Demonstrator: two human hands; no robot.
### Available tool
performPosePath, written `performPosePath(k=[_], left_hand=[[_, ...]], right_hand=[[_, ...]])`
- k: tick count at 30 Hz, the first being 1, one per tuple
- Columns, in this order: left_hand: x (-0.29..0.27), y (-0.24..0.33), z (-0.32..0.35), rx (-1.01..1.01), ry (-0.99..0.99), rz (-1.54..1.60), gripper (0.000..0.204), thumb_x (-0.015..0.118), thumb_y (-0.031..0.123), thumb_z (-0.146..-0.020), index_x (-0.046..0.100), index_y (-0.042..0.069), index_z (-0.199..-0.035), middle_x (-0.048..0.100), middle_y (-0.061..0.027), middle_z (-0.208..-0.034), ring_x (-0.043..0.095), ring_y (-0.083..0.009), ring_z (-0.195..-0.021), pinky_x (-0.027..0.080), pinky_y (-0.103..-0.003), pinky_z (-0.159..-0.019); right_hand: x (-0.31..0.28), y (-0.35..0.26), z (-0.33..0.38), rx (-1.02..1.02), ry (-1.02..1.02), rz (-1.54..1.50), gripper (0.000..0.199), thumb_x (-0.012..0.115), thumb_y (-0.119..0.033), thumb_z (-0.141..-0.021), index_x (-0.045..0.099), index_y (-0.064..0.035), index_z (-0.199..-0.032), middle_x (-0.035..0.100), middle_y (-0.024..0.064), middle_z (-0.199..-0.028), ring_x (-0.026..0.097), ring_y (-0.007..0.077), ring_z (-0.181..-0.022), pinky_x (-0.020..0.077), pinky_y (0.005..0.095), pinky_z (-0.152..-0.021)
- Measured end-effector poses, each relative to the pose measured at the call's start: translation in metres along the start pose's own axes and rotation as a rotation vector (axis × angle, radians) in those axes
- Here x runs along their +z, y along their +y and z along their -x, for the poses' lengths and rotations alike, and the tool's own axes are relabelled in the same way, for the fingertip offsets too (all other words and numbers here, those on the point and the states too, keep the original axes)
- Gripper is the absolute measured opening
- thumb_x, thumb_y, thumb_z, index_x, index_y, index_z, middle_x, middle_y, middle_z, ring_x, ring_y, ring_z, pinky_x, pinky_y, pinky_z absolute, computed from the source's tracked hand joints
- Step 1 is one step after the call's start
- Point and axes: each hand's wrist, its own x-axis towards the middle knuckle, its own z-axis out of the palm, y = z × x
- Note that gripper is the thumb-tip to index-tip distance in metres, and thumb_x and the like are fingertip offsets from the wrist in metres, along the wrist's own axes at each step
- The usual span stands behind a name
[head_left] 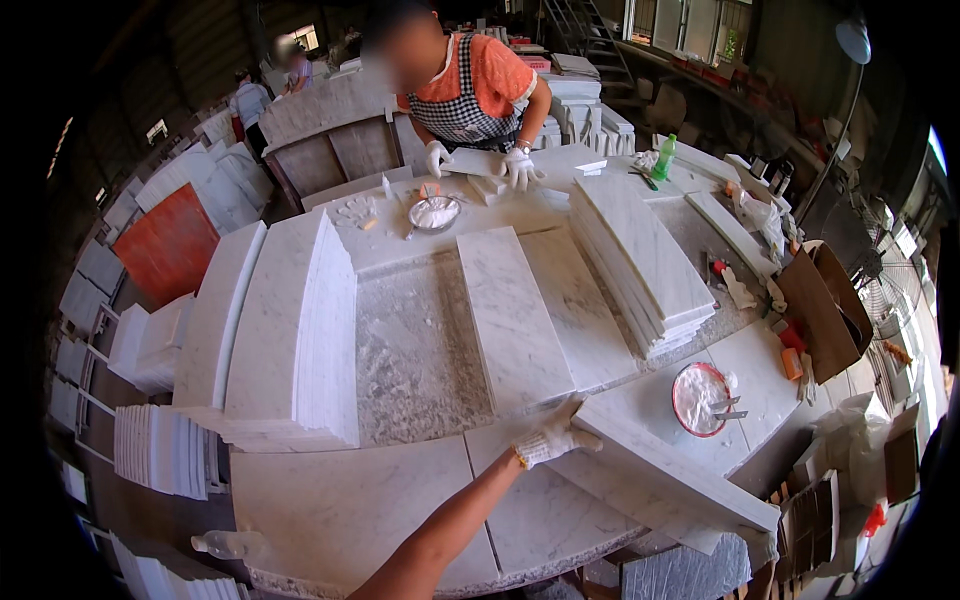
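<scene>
My left hand (553,443), in a white knit glove, grips the near-left end of a long white marble slab (680,466). The slab is tilted up on edge and slants toward the lower right over the bench's near edge. My right hand is not in view. Beyond my hand, a grey-veined marble slab (512,312) lies flat, with another slab (578,300) beside it. Right of the held slab sits a red-rimmed bowl (697,384) of white paste with a scraper (731,411) in it.
Slab stacks stand at left (281,325) and right (648,255). Across the bench, a co-worker in a checked apron (466,107) handles a slab (478,163) with gloved hands. A second paste bowl (435,212), a green bottle (664,158), a cardboard box (822,312) and a fan (885,295) surround the bench.
</scene>
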Motion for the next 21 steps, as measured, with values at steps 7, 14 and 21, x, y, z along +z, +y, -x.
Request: performPosePath(k=[7, 14, 21], left_hand=[[-0.004, 0.012, 0.003, -0.003, -0.004, -0.039, 0.098, 0.086, 0.041, -0.067, 0.037, 0.001, -0.143, 0.050, -0.0211, -0.135, 0.044, -0.0332, -0.130, 0.037, -0.041, -0.108], [-0.004, 0.003, -0.001, 0.039, -0.007, -0.036, 0.093, 0.087, 0.040, -0.067, 0.041, 0.003, -0.139, 0.054, -0.0182, -0.129, 0.049, -0.0301, -0.124, 0.039, -0.040, -0.105], [0.005, -0.001, 0.000, -0.170, 0.047, -0.177, 0.116, 0.087, 0.053, -0.062, 0.031, -0.004, -0.145, 0.046, -0.0218, -0.141, 0.043, -0.0314, -0.133, 0.037, -0.036, -0.108]], right_hand=[[-0.002, 0.001, 0.003, 0.017, 0.005, 0.017, 0.054, 0.079, -0.009, -0.070, 0.050, -0.0022, -0.114, 0.059, 0.0075, -0.103, 0.057, 0.0179, -0.096, 0.0485, 0.0323, -0.086], [-0.002, 0.007, 0.002, -0.012, 0.008, 0.009, 0.054, 0.080, -0.010, -0.071, 0.050, -0.0019, -0.114, 0.060, 0.0081, -0.104, 0.057, 0.0183, -0.096, 0.0485, 0.0327, -0.086], [-0.011, 0.065, 0.001, -0.145, 0.019, -0.033, 0.054, 0.081, -0.012, -0.072, 0.050, -0.0015, -0.115, 0.060, 0.0086, -0.104, 0.057, 0.0188, -0.097, 0.0486, 0.0330, -0.086]])
